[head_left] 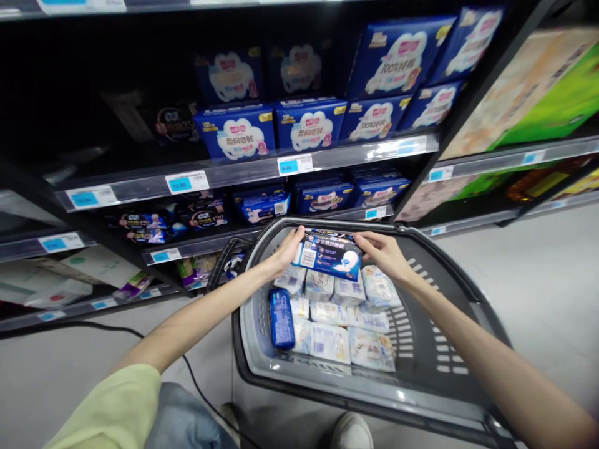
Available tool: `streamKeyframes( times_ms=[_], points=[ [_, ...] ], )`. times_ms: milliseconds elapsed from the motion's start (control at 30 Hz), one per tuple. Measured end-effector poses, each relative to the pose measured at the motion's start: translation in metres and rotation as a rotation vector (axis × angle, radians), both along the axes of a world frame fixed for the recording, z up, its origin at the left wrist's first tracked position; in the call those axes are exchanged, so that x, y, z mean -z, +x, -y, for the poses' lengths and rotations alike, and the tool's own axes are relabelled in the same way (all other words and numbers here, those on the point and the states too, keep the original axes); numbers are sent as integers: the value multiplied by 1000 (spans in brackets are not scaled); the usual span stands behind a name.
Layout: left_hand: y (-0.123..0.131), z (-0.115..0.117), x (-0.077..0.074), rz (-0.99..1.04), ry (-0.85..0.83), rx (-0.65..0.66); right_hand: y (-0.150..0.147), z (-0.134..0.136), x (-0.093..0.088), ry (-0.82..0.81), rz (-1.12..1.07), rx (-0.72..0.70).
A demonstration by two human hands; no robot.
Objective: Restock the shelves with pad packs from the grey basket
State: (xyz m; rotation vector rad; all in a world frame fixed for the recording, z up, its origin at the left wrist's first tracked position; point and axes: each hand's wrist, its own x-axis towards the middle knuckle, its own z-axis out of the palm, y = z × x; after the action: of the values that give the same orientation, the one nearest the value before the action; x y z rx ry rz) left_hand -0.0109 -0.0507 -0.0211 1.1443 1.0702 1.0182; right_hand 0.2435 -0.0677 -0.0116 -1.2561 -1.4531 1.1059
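Between my two hands is a dark blue pack of sanitary pads (328, 254), its back with the barcode turned up. My left hand (291, 251) grips the left end and my right hand (381, 252) grips the right end. The pack is over the far side of a grey shopping basket (449, 299). Below it in the basket lie several white tissue packs (330, 343), set in rows. A small blue pack (281, 319) stands against the basket's left side. Whether the held pack touches the white packs beneath, I cannot tell.
Shelves ahead hold blue boxed packs (238, 134) and, lower down, more dark blue packs (324, 196). Price tags (187, 182) line the shelf edges. A black cable (187, 362) runs across the floor at left. My shoe (352, 431) is beside the basket's near edge.
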Motion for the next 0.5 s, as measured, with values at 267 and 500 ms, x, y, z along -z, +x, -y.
streamKeyframes(
  times_ms=[267,500],
  points=[
    [-1,-1,1,78,-98,11,-4,0,4,3,-25,1],
    [-3,-1,2,67,-118,-12,-3,-1,6,9,0,-4]
  ],
)
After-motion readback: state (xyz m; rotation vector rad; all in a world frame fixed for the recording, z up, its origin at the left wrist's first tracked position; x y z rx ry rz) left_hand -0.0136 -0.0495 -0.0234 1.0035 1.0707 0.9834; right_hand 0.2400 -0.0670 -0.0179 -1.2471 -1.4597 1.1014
